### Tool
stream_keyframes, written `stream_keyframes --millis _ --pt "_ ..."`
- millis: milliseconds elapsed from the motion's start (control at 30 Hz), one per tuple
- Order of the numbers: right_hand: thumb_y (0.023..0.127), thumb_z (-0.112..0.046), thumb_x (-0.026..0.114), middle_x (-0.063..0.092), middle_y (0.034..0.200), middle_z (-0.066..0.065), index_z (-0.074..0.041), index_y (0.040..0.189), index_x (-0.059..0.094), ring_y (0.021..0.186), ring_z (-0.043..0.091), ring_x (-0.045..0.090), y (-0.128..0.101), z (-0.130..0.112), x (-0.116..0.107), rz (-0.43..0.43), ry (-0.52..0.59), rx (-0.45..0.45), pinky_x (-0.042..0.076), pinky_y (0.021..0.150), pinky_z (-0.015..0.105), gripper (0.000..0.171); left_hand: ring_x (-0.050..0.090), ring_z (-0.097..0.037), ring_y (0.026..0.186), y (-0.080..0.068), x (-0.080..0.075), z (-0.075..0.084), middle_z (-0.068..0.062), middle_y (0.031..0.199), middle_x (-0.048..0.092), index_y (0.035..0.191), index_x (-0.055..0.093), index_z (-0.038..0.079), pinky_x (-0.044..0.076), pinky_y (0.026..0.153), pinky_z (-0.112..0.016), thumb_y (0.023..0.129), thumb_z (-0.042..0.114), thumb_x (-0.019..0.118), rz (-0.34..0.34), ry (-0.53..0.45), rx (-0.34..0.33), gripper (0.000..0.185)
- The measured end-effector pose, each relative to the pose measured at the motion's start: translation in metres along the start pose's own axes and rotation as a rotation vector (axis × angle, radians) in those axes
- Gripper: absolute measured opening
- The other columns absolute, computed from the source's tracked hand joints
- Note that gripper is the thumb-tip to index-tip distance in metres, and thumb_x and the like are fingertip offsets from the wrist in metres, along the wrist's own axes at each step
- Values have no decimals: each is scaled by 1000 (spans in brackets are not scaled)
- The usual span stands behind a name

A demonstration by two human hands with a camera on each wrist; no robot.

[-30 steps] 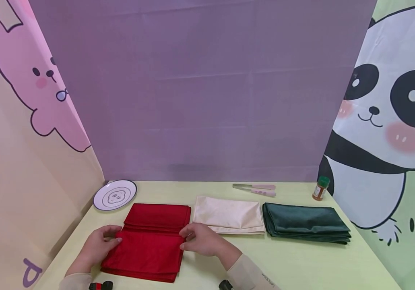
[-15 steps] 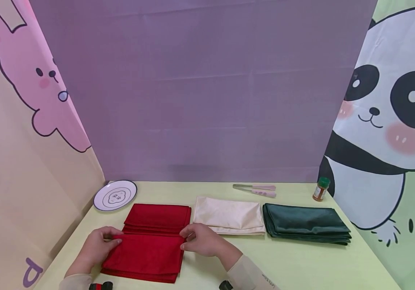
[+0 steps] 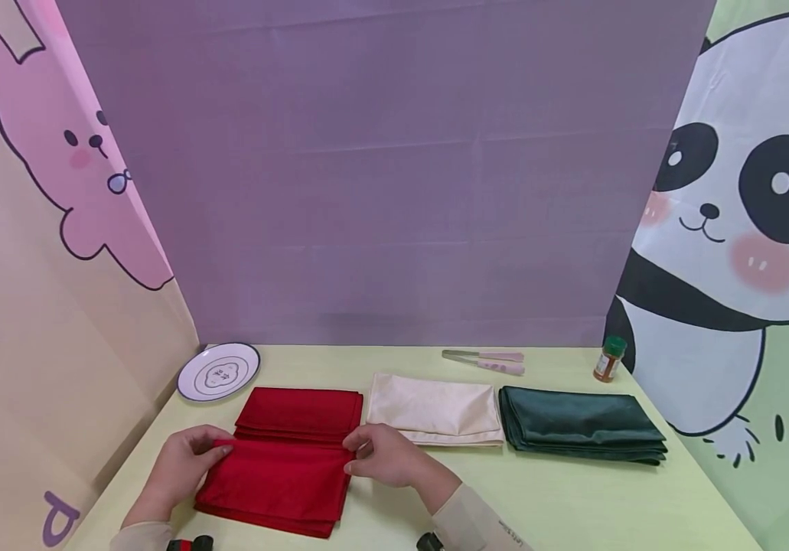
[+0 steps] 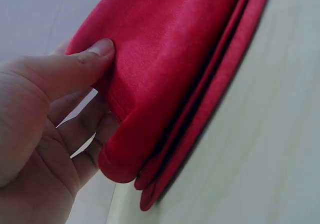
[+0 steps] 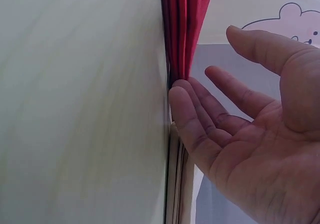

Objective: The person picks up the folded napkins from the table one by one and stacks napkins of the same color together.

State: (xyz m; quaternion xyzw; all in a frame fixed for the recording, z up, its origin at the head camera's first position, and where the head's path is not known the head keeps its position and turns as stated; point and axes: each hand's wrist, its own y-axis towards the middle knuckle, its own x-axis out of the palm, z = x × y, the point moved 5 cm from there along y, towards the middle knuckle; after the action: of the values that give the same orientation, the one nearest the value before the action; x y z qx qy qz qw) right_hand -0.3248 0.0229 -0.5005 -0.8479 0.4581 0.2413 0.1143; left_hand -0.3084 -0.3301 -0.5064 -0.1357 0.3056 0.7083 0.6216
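At the near edge of the table [image 3: 573, 505], both hands work a folded red cloth [image 3: 277, 478]. The left hand [image 3: 184, 468] pinches the cloth's left corner, thumb on top and fingers curled beneath the top layers; the left wrist view shows that corner raised off the 2 layers below. The right hand [image 3: 383, 457] rests at the cloth's right edge with its fingers nearly straight and loosely spread, fingertips [image 5: 182, 97] touching the folded edge, gripping nothing. Compared with 0.5 s ago, the left hand sits slightly farther from the person, its fingers reach more over the corner, and the near fold of the red cloth looks a little shorter and more lifted on the left; the right hand has barely shifted.

Just beyond, the cloth's far part lies flat, beside a folded cream cloth [image 3: 434, 408] and then a folded dark green cloth [image 3: 580, 423], the 3 in a row.

Farther back, a white plate [image 3: 218, 371] stands at the left with a printed mark in its middle and nothing on it. Tongs [image 3: 484, 360] lie behind the cream cloth, and a small green-capped jar [image 3: 609, 358] of orange-brown contents stands at the right rear corner.
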Motion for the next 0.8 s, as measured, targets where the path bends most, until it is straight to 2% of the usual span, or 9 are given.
stream_keyframes --millis 200,367,633,800 --pt "91 -14 82 70 114 6 -6 122 71 95 15 65 0 1 0 -3 -17 7 54 80 29 34 70 -10 83 0 -1 1 -3 92 79 99 81 10 56 76 -23 88 -1 81 10 -47 13 16" --pt "91 -14 82 69 110 7 -7 122 69 91 14 65 2 2 -1 -4 -35 8 54 81 31 35 71 -12 85 1 0 -2 -4 93 79 102 81 11 57 78 -24 90 2 81 7 -67 -22 15" --pt "86 -12 85 66 97 6 -8 117 73 79 12 65 5 5 1 -9 -22 11 54 70 28 33 72 -12 84 1 0 -4 -8 95 79 103 80 8 58 76 -24 89 0 81 8 -132 -24 16" --pt "82 -14 89 65 93 3 -10 113 76 79 12 62 6 7 1 3 -49 10 53 69 29 34 72 -12 86 2 2 -3 -10 98 79 107 80 5 58 77 -24 90 1 81 -1 -160 -27 18"
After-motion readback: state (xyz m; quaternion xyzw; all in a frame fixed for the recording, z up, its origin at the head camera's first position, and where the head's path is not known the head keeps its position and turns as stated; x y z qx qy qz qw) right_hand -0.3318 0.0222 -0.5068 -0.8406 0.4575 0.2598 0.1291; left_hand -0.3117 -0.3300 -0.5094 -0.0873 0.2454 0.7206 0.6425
